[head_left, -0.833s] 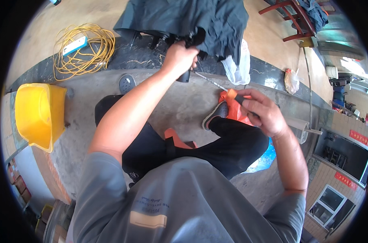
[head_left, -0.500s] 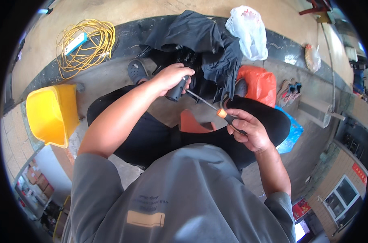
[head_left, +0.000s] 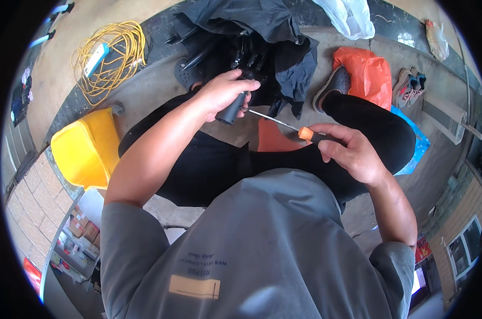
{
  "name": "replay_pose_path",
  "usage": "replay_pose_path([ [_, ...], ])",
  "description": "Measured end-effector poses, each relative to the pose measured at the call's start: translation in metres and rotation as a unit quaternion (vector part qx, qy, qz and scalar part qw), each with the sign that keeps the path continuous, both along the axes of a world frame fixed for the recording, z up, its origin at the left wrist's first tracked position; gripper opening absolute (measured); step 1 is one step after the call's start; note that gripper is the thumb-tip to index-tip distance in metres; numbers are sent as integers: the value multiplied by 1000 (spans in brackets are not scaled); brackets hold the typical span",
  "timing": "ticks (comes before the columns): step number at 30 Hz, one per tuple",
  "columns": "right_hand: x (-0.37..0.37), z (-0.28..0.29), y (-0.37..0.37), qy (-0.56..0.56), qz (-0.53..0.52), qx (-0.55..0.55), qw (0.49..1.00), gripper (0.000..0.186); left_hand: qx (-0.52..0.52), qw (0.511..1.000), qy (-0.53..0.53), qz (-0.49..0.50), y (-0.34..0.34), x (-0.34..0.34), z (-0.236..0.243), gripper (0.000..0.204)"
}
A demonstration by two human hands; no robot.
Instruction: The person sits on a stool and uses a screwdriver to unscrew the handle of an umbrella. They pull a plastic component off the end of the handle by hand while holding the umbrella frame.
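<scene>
Guide the screwdriver (head_left: 305, 134), pinched by its dark grip in the right hand (head_left: 356, 156) to the right of the handle (head_left: 230, 112), with light, steady pressure rather than a hard push. Tip hidden close beside the handle, so no telling about contact; best to tilt the handle slightly for a clear look before adding force. Brace the handle with the left hand (head_left: 219, 97), wrapped firmly around it, but well out of line with the tip, to avoid a jab from a slip. Just beyond the handle, let the umbrella's (head_left: 251, 21) loose black canopy hang away from the shaft, to prevent snagging. Nothing to reach for farther out: left of the handle, a yellow bin (head_left: 87, 151); right and slightly beyond, an orange bag (head_left: 365, 77); beyond and left, a coiled yellow cable (head_left: 113, 58).
</scene>
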State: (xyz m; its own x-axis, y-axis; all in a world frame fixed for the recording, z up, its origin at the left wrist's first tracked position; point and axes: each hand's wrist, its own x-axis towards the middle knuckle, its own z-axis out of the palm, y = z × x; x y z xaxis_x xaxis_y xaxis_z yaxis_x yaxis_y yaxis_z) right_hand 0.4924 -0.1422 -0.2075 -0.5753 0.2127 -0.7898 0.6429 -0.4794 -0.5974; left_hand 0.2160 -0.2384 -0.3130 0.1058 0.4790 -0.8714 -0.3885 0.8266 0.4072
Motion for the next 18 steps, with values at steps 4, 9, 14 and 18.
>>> replay_pose_path([
  [4, 21, -10, -9, -64, -53, -171, 982, 41, -20, 999, -23, -24, -14, 14, -4, 23],
  [9, 44, -12, -39, -92, -36, -164, 982, 43, -59, 994, -8, -93, -35, 37, -4, 21],
  [14, 56, -15, -56, 18, 82, 98, 992, 36, -112, 985, -35, -130, -42, 46, 0, 22],
  [18, 46, -11, -45, 83, 276, 352, 890, 44, -129, 982, -53, -125, -49, 48, -6, 21],
])
